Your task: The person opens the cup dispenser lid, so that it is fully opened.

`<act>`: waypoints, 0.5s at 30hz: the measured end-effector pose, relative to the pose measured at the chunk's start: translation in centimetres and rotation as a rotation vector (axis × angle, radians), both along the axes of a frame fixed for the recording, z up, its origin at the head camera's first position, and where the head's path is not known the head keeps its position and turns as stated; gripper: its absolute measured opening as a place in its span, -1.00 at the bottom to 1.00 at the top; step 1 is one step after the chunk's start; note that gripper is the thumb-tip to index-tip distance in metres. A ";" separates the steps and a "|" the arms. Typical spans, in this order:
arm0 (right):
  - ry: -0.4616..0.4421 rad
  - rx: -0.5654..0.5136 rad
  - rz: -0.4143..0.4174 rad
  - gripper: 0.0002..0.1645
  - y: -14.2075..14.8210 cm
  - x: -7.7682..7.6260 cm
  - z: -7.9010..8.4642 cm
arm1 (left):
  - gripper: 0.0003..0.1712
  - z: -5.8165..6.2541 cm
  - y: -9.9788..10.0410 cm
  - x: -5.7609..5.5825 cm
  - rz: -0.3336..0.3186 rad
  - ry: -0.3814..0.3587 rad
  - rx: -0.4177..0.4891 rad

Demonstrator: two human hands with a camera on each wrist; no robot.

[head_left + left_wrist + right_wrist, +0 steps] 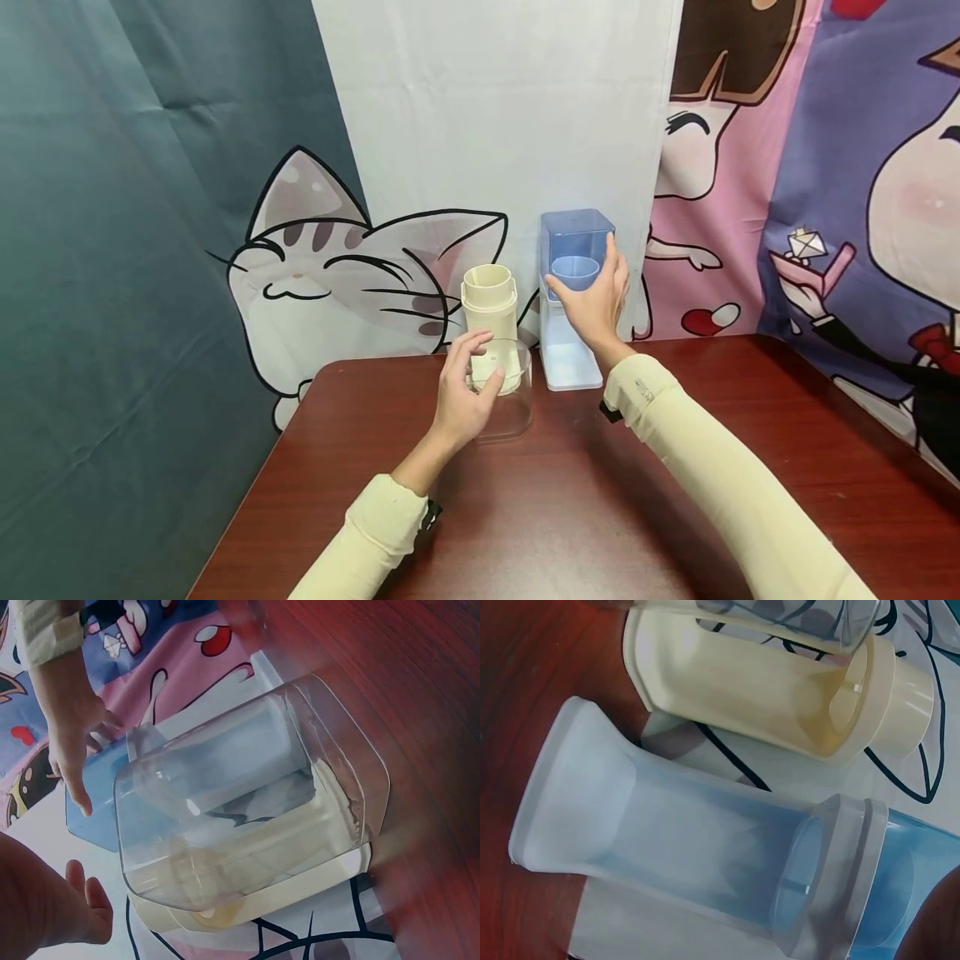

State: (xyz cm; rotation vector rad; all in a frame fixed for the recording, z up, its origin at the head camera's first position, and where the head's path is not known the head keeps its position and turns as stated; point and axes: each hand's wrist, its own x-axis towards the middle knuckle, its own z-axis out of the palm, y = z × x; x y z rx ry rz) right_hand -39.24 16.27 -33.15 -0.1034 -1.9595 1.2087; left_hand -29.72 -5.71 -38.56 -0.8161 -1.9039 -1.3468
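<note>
Cream sleeves (pixel 720 475) cross the red-brown table (pixel 525 525) at the near side. Left hand (pixel 461 400): fingers apart, beside the clear container (pixel 247 787), near side of the cream stand (pixel 487 308). Right hand (pixel 596 304): digits spread at the blue container (pixel 577 223), far right, atop the white stand (pixel 572 367); contact cannot be told.

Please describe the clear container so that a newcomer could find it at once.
Near the far edge of the red-brown table, a cream stand is left of a white-and-blue stand. The clear container is just in front of the cream stand, beside the left hand. Unlike these two neighbours, it is colourless and see-through.
</note>
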 end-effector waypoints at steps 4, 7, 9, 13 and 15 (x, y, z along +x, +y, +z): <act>-0.023 -0.013 -0.008 0.44 -0.1 -0.4 0.4 | -0.41 0.0 0.1 0.3 0.000 -0.015 0.026; -0.032 -0.018 -0.013 0.45 -0.2 -0.7 0.6 | -0.39 0.2 0.3 0.8 -0.003 -0.033 0.047; -0.037 -0.020 -0.013 0.45 -0.1 -0.9 0.7 | -0.40 0.9 0.4 1.6 -0.012 -0.036 0.060; -0.043 -0.018 -0.019 0.45 -0.4 -1.5 0.7 | -0.43 2.3 0.4 3.2 -0.026 -0.049 0.075; -0.053 -0.021 -0.028 0.45 -0.5 -1.7 0.7 | -0.43 2.6 0.4 3.6 -0.031 -0.062 0.071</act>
